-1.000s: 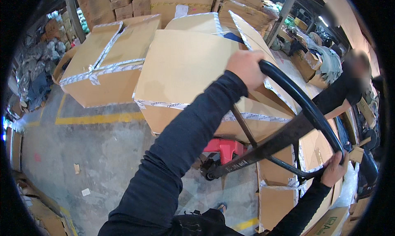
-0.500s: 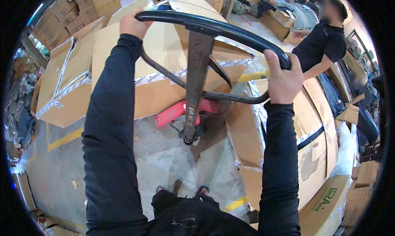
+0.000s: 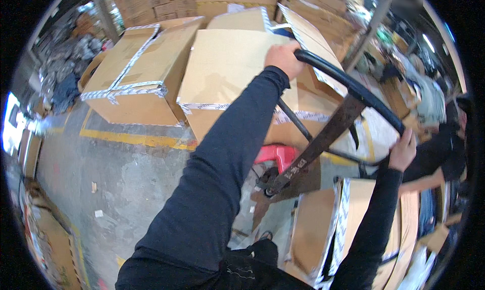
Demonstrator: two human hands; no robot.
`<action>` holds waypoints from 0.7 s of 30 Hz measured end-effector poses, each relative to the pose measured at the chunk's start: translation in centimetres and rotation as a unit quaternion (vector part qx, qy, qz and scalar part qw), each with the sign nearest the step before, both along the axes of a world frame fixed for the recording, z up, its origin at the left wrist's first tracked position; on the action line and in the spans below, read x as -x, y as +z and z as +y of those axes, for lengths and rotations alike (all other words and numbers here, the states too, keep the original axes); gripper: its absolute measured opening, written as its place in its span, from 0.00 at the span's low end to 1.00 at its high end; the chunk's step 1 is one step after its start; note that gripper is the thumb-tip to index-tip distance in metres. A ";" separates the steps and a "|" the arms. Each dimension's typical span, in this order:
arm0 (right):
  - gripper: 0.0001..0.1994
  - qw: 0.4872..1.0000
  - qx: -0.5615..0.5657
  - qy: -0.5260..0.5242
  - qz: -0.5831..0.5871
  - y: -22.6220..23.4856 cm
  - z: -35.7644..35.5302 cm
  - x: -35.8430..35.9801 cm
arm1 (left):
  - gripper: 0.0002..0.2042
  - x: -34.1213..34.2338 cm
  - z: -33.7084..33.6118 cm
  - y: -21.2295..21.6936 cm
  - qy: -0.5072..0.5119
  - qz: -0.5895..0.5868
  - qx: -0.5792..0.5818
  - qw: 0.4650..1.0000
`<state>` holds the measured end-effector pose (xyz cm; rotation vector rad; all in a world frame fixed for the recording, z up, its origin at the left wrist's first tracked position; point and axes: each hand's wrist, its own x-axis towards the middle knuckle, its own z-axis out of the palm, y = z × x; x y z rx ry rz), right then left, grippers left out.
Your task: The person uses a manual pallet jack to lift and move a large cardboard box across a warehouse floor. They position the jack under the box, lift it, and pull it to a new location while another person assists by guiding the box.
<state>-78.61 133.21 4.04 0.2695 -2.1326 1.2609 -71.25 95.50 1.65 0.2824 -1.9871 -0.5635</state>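
Observation:
Both my hands hold the black loop handle (image 3: 348,85) of a pallet jack. My left hand (image 3: 285,62) is closed round the far left end of the top bar. On its right end my right hand (image 3: 403,151) is closed, lower and nearer the right rim. From the loop a dark steel shaft (image 3: 318,141) slants down to the left, to the jack's red base (image 3: 277,156) on the floor. Part of that base is hidden behind the shaft. The jack's forks cannot be made out.
Large taped cartons stand ahead, one (image 3: 146,78) at left and one (image 3: 232,67) in the middle. Another carton (image 3: 313,234) is close at my right. A person in dark clothes (image 3: 434,153) stands at the right rim. Yellow lines (image 3: 136,137) mark the concrete floor.
The view has turned left, so the cartons sit further right in it. The handle has swung to the right and now slants, with both my hands still on it.

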 end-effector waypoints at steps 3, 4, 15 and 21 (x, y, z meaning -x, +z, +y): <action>0.23 0.996 -0.051 0.024 0.064 0.1 -1.1 0.5 | 0.11 4.9 -2.4 -0.1 -0.022 0.011 -0.019 1.000; 0.23 0.996 -0.033 0.008 0.080 0.1 -1.3 1.0 | 0.11 6.9 -3.0 0.0 -0.026 0.010 -0.018 0.999; 0.23 1.000 -0.023 0.015 0.010 -0.2 -2.3 14.5 | 0.11 23.4 -3.1 -0.9 -0.064 0.042 -0.015 0.997; 0.25 0.972 0.174 0.120 -0.102 -1.8 1.3 34.6 | 0.10 16.4 5.4 0.4 -0.066 -0.012 -0.054 0.996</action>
